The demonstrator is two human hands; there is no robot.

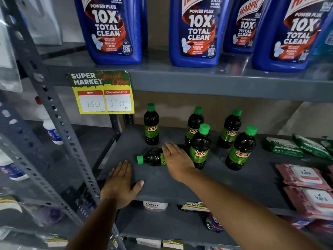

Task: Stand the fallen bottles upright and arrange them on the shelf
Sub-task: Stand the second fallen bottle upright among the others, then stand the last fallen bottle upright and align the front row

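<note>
The right hand has its fingers curled down over the body of the fallen bottle, which lies on its side on the shelf with its green cap pointing left; whether the grip has closed fully underneath I cannot tell. The left hand lies flat and loose on the front left of the shelf, fingers spread, holding nothing. Around the lying bottle five others stand upright: one behind it, two in the middle, two to the right. So most of the job looks done. What seems left is lifting this last bottle upright and tidying the loose scatter into rows
</note>
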